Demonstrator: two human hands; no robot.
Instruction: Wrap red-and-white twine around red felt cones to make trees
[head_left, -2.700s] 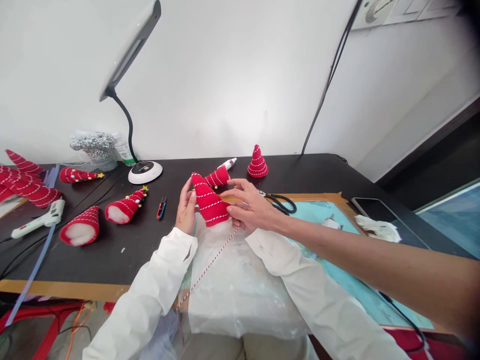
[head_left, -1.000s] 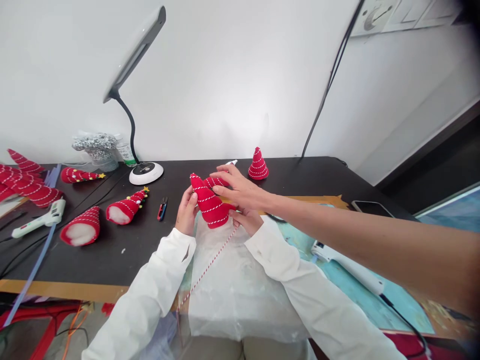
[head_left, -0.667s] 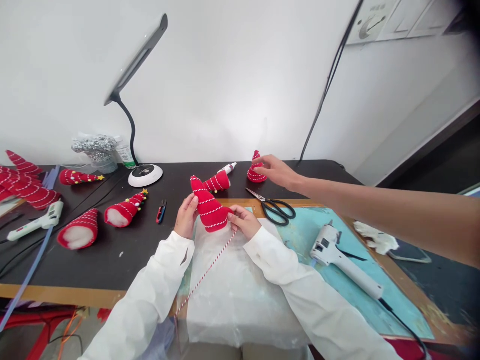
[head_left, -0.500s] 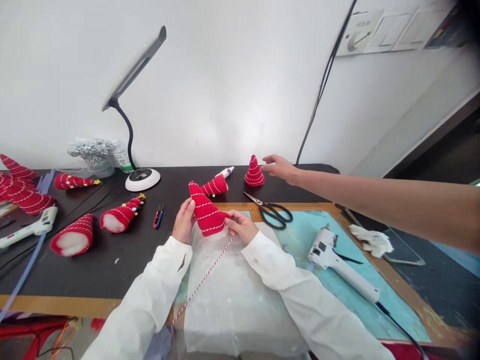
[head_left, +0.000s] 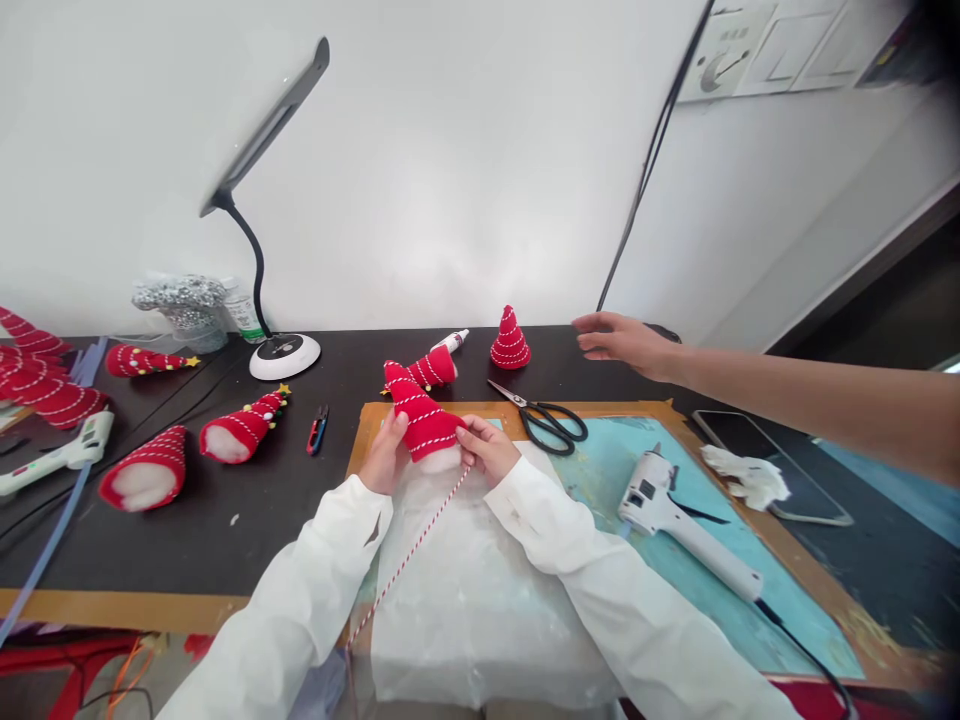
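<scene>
A stuffed red felt cone [head_left: 424, 418] with a red-and-white cord wound round it is between my two hands, its tip pointing up and left. White stuffing shows at its lower end. My left hand [head_left: 385, 456] is closed on the cone's left side. At the lower right edge, my right hand [head_left: 489, 450] pinches the cone where the cord leaves it. From there the loose red-and-white cord [head_left: 417, 545] runs down left across the white sheet [head_left: 480, 610]. Just behind lies another red cone [head_left: 435, 368], partly hidden by the held one.
Black-handled scissors [head_left: 551, 425] and a white glue gun [head_left: 675, 520] lie on the right. A red cone [head_left: 510, 340] stands near the wall; a co-worker's hand [head_left: 626, 343] hovers right of it. Several decorated cones, a small cutter [head_left: 317, 430], a lamp [head_left: 285, 355] and another glue gun [head_left: 64, 455] are left.
The held cone has tilted and shifted slightly right, showing more white stuffing below. The co-worker's hand has drawn back right from the standing cone, which stays upright.
</scene>
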